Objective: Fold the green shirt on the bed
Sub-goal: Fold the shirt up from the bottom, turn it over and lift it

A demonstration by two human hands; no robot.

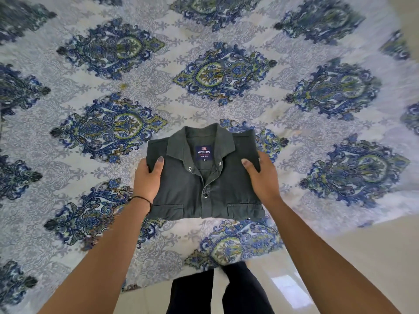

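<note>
The dark green shirt (205, 177) is a compact folded rectangle, collar away from me, with a blue brand label showing inside the neck and two chest pockets along its near edge. My left hand (147, 180) grips its left side, thumb on top and fingers underneath. My right hand (260, 175) grips the right side the same way. The shirt sits over the near part of the bed (113, 87); whether it rests on the cover or is held just above it I cannot tell.
A white bedspread with large blue and green medallion patterns covers the bed. Its near edge runs diagonally at lower right, beside pale glossy floor (374, 257). My legs in dark trousers (226, 291) stand at the bed's edge below the shirt.
</note>
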